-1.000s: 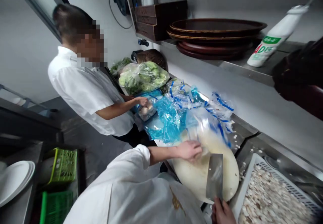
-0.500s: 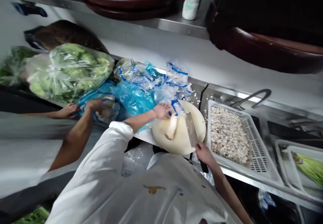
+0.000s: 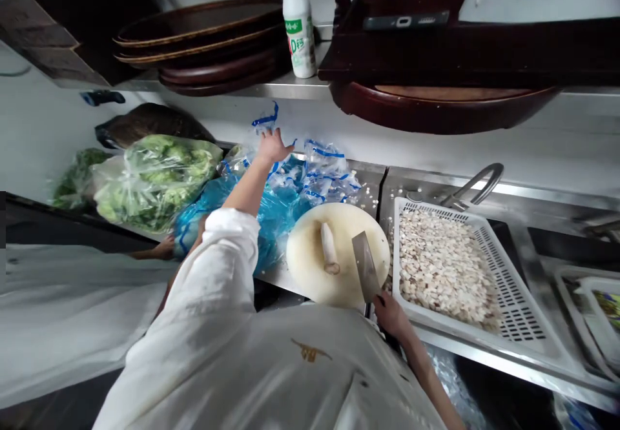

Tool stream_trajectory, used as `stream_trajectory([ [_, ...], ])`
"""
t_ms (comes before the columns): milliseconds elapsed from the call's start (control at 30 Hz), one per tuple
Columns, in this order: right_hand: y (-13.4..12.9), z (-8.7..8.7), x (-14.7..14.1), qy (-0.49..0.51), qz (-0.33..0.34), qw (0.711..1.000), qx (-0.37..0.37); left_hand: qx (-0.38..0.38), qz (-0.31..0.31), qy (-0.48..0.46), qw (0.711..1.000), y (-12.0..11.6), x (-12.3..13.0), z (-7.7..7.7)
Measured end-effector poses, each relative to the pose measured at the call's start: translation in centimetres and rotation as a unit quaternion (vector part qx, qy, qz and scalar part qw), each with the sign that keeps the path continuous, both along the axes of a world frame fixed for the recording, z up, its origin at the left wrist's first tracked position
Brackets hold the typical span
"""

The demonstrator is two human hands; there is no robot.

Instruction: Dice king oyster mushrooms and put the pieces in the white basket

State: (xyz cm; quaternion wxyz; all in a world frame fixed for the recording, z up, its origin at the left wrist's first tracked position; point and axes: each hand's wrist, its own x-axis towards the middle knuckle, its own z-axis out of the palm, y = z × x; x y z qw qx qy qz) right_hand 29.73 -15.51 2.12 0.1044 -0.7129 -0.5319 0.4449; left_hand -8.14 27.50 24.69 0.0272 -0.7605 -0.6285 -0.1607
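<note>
My left hand (image 3: 275, 147) is stretched out over the heap of plastic bags, its fingers spread. Just beyond its fingertips is a clear wrapper with a blue strip (image 3: 265, 117), apparently in the air. My right hand (image 3: 391, 314) grips a cleaver (image 3: 367, 267), whose blade rests over the right side of the round cutting board (image 3: 305, 275). One long pale mushroom (image 3: 329, 249) lies on the board, left of the blade, untouched. Behind the board are crumpled clear wrappers (image 3: 325, 170) with blue strips, beside a blue plastic bag (image 3: 271, 223).
A white basket (image 3: 520, 301) of chopped pale pieces stands right of the board, before a faucet (image 3: 484, 181). Bagged green vegetables (image 3: 159, 181) lie at the left, near another person's hand (image 3: 165, 249). A shelf (image 3: 271, 89) with trays and a bottle (image 3: 299, 36) hangs above.
My left hand has moved from the mushroom up and left over the bags, and the wrapper has left the board. The view has tilted upward. My right hand keeps the cleaver over the board.
</note>
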Motion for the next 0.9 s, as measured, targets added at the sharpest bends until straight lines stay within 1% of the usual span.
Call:
stream_trajectory([
  [33, 0.0, 0.0, 0.2, 0.000, 0.004, 1.000, -0.002, 0.046, -0.007, -0.031, 0.998, -1.7, 0.5, -0.7],
  [67, 0.0, 0.1, 0.3, -0.009, 0.007, 1.000, -0.007, 0.074, -0.037, -0.055, 0.995, -4.0, 1.4, -2.2],
  [100, 0.1, 0.2, 0.4, -0.023, 0.011, 1.000, -0.011, 0.072, -0.102, -0.062, 0.990, -6.7, 2.5, -4.2],
  [133, 0.4, 0.4, 0.5, -0.040, 0.015, 0.999, -0.014, 0.037, -0.194, -0.053, 0.979, -9.6, 3.7, -6.7],
  [167, 0.7, 0.7, 0.6, -0.057, 0.020, 0.998, -0.019, -0.024, -0.305, -0.027, 0.952, -12.6, 5.0, -9.4],
  [200, 1.1, 1.0, 0.6, -0.064, 0.028, 0.997, -0.019, -0.086, -0.404, 0.006, 0.911, -15.4, 6.1, -12.1],
  [233, 1.5, 1.4, 0.6, -0.063, 0.038, 0.997, -0.017, -0.129, -0.458, 0.028, 0.879, -17.9, 7.2, -14.7],
  [267, 2.1, 1.7, 0.6, -0.061, 0.048, 0.997, -0.021, -0.153, -0.477, 0.034, 0.865, -20.0, 8.2, -17.1],
  [300, 2.6, 2.1, 0.6, -0.061, 0.056, 0.996, -0.023, -0.167, -0.477, 0.028, 0.862, -21.7, 9.1, -19.3],
  [333, 3.1, 2.4, 0.4, -0.069, 0.063, 0.995, -0.022, -0.170, -0.461, 0.011, 0.871, -22.9, 9.8, -21.1],
  [367, 3.5, 2.7, 0.2, -0.083, 0.073, 0.994, -0.019, -0.164, -0.437, -0.011, 0.884, -23.8, 10.3, -22.6],
  [400, 3.8, 3.1, -0.1, -0.099, 0.086, 0.991, -0.013, -0.155, -0.415, -0.033, 0.896, -24.4, 10.6, -23.7],
  [433, 4.0, 3.4, -0.4, -0.116, 0.103, 0.988, -0.006, -0.145, -0.398, -0.052, 0.904, -24.9, 10.7, -24.6],
  [500, 4.0, 4.0, -1.2, -0.135, 0.142, 0.980, 0.005, -0.125, -0.384, -0.080, 0.911, -25.7, 10.0, -25.5],
  [600, 3.8, 4.7, -2.1, -0.128, 0.199, 0.972, 0.008, -0.107, -0.376, -0.116, 0.913, -27.3, 7.5, -25.8],
  [667, 3.6, 4.9, -2.3, -0.107, 0.223, 0.969, 0.003, -0.100, -0.362, -0.130, 0.918, -28.5, 5.7, -25.9],
  [767, 3.4, 5.1, -2.3, -0.097, 0.219, 0.971, -0.008, -0.091, -0.325, -0.127, 0.933, -29.7, 4.4, -26.3],
  [833, 3.3, 5.4, -2.3, -0.120, 0.198, 0.973, -0.014, -0.086, -0.310, -0.130, 0.938, -29.7, 4.8, -26.8],
  [900, 3.3, 6.2, -2.6, -0.150, 0.183, 0.972, -0.013, -0.085, -0.309, -0.142, 0.937, -29.4, 5.8, -27.4],
])
